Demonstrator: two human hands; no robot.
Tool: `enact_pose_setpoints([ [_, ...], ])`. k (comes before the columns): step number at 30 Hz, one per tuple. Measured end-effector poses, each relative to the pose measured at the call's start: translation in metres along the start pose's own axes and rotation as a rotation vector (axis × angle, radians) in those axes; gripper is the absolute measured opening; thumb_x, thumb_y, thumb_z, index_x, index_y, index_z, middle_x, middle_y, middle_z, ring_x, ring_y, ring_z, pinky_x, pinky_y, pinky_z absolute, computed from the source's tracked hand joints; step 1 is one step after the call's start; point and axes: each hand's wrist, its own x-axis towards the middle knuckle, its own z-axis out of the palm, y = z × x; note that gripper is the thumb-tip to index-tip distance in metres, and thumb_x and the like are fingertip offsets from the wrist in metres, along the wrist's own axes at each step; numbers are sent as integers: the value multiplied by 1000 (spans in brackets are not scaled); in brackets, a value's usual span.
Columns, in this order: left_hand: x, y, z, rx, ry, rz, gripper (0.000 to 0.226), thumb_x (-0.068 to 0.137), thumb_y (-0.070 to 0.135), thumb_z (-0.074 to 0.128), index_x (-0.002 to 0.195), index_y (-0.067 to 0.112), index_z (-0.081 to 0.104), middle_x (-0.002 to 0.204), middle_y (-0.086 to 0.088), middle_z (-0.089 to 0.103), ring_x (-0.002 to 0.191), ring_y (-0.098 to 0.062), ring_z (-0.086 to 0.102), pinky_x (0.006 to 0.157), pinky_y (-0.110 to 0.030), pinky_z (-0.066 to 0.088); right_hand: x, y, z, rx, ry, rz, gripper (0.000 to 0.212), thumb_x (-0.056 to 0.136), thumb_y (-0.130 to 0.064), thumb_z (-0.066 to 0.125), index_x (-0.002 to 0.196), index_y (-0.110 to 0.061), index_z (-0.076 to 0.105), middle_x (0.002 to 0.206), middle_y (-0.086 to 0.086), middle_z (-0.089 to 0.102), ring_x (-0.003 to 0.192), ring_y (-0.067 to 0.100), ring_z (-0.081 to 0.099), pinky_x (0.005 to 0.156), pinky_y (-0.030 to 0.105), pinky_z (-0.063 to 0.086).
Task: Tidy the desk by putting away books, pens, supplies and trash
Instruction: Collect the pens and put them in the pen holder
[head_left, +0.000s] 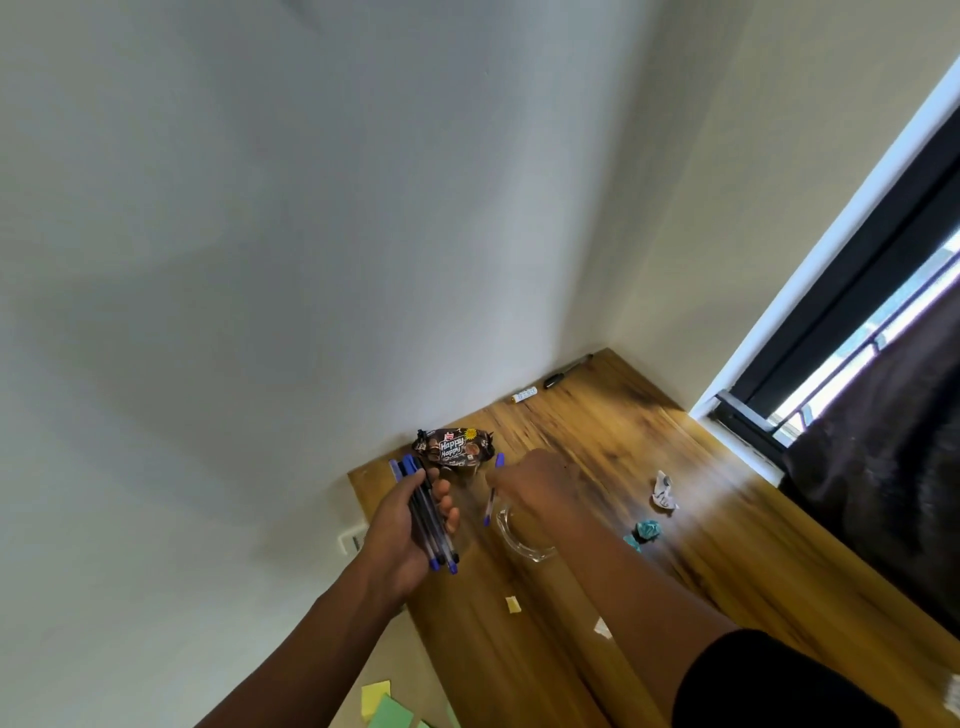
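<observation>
Near the middle of the frame the left hand (410, 525) is curled round a bundle of blue-capped clear ballpoint pens (428, 514); about four can be counted, though they overlap and the exact number is hard to tell. To its right, the right hand (535, 486) pinches one more blue-capped pen (492, 491), held steeply with its cap uppermost, over a clear glass mug (519, 535). The right wrist and forearm cover most of the mug, so only its rim and handle show.

Just above the hands lies one dark brown snack wrapper (456, 449). There are two crumpled paper balls at centre right, one white (664, 491) and one teal (647, 531). Two small paper scraps lie lower down, a yellow one (513, 604) and a pale one (602, 627), the latter partly hidden by the arm. Against the wall further up rest one small white tube-like item (523, 396), too small to identify, and one black marker (566, 372).

At the bottom edge, yellow and green sticky notes (387, 706) are cut off by the frame.

The wooden tabletop (623, 447) has a warm streaked grain and sits in a corner of plain white walls (311, 234). A dark-framed window (857, 291) and a dark curtain (893, 467) fill the right side.
</observation>
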Motion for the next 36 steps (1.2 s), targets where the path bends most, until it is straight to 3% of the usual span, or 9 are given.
enact_pose_setpoints([
  [2, -1, -2, 3, 7, -12, -6, 30, 103, 29, 54, 123, 8, 65, 83, -7, 69, 68, -17, 65, 60, -29, 59, -4, 1, -10, 83, -10, 37, 45, 66, -49, 72, 93, -13, 70, 90, 5, 68, 76, 20, 64, 62, 30, 50],
  [5, -1, -4, 12, 19, -34, -21, 35, 104, 33, 52, 123, 6, 65, 86, -8, 71, 72, -18, 67, 66, -32, 60, -14, 3, -25, 152, 106, 1, 46, 61, -60, 71, 75, -17, 62, 73, 2, 60, 66, 20, 55, 63, 29, 43],
  [8, 1, -8, 21, 0, -58, -53, 44, 104, 43, 49, 125, 7, 63, 89, -9, 72, 75, -21, 68, 75, -36, 56, -35, 4, -35, 207, 99, -221, 33, 80, -39, 77, 63, -12, 65, 56, 1, 61, 53, 13, 55, 64, 28, 48],
  [11, -2, -14, 32, -7, -136, -93, 54, 104, 54, 42, 126, 8, 58, 99, -10, 71, 84, -24, 68, 78, -39, 53, -54, 4, -32, 111, 8, -405, 26, 82, -38, 78, 71, -15, 75, 73, 0, 75, 71, 11, 72, 85, 27, 51],
  [13, -5, -19, 41, 4, -120, -115, 58, 104, 57, 38, 126, 9, 61, 99, -11, 73, 86, -25, 71, 78, -39, 54, -58, 5, -22, -35, 93, -467, 27, 78, -47, 76, 70, -21, 74, 86, -6, 71, 91, 13, 66, 96, 31, 48],
  [16, -5, -23, 50, -3, -61, -126, 62, 103, 58, 41, 135, 10, 61, 94, -7, 66, 86, -23, 65, 78, -38, 52, -63, 8, -14, -217, 168, -556, 27, 82, -53, 72, 80, -26, 73, 103, -7, 55, 106, 12, 46, 92, 30, 42],
  [20, -2, -21, 53, 6, -64, -137, 56, 106, 47, 42, 139, 5, 59, 124, -21, 65, 112, -33, 62, 93, -45, 50, -59, 12, -13, -135, 261, -600, 24, 89, -55, 64, 93, -31, 68, 106, -10, 52, 105, 9, 46, 85, 26, 45],
  [26, 11, -18, 51, -7, -74, -150, 33, 104, 37, 48, 106, 10, 67, 84, -6, 67, 71, -19, 63, 65, -32, 54, -13, 18, -28, -61, 342, -524, 28, 98, -42, 57, 123, -30, 59, 121, -9, 60, 115, 12, 52, 83, 25, 41],
  [36, 39, -19, 44, 54, -150, -113, 43, 106, 32, 47, 132, -1, 59, 86, -12, 66, 74, -23, 61, 61, -35, 58, 113, 23, -33, -383, 372, -497, 56, 90, -10, 53, 145, -19, 48, 147, 4, 50, 130, 26, 47, 103, 37, 47],
])
